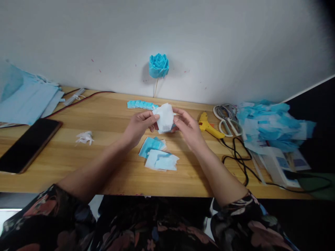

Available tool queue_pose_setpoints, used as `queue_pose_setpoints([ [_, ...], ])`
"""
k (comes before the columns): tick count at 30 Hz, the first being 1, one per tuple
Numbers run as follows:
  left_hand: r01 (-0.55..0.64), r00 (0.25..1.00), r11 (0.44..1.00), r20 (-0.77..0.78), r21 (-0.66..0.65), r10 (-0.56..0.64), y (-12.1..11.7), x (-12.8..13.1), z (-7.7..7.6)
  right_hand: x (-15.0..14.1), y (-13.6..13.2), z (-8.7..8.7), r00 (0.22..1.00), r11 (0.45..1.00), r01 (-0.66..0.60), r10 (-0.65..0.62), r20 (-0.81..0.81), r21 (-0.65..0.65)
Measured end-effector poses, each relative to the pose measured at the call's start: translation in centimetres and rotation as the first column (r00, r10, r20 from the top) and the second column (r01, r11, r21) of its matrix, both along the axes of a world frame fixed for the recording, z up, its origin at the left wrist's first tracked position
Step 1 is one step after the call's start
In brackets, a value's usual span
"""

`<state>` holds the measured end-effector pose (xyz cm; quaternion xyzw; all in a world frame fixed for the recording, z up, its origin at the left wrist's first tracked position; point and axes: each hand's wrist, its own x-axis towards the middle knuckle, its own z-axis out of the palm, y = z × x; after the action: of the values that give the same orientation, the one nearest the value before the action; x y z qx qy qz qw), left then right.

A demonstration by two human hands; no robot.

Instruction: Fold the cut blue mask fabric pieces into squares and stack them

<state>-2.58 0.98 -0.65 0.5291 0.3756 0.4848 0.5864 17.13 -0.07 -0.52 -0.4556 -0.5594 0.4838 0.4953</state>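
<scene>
Between both hands I hold up a small white piece of mask fabric (164,118), with a bluish layer showing at its lower edge. My left hand (140,126) pinches its left side, thumb in front. On the right side, the thumb and fingers of my right hand (187,126) grip it. Below them on the table lie several cut blue and white fabric pieces (162,161), overlapping. Just behind my hands runs a row of folded blue pieces (141,104). A blue fabric rose (158,66) on a thin stick leans at the wall.
At right are a yellow glue gun (209,126) with a black cord, scissors (230,127) and a heap of blue scraps (274,125). At left lie a phone (28,144), a stack of blue masks (28,94) and white scraps (85,137) on the wooden table (104,118).
</scene>
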Motion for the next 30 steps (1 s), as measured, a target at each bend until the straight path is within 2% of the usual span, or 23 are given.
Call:
queue_pose_setpoints([
  [5,-0.006,0.999,1.0,-0.038,-0.002,0.006,-0.11,0.0,0.39,-0.06,0.03,0.12,0.998,0.999,-0.045,0.044,-0.048,-0.017],
  [14,-0.016,0.999,0.999,0.033,-0.046,0.018,0.19,0.02,0.04,0.29,0.23,0.2,0.999,0.999,-0.026,0.027,-0.034,0.018],
  [18,-0.028,0.998,0.997,0.058,-0.07,0.032,0.33,0.0,0.05,0.35,0.37,-0.03,0.999,0.999,0.019,-0.017,-0.028,0.044],
  [24,-0.058,0.996,0.995,0.065,-0.079,0.063,0.33,-0.02,0.28,0.51,0.0,0.47,0.988,0.983,0.133,-0.141,0.06,0.127],
  [30,-0.024,0.999,0.999,0.041,-0.041,0.026,0.22,0.1,0.03,0.53,0.01,0.04,0.978,0.985,0.005,-0.041,0.206,0.172],
])
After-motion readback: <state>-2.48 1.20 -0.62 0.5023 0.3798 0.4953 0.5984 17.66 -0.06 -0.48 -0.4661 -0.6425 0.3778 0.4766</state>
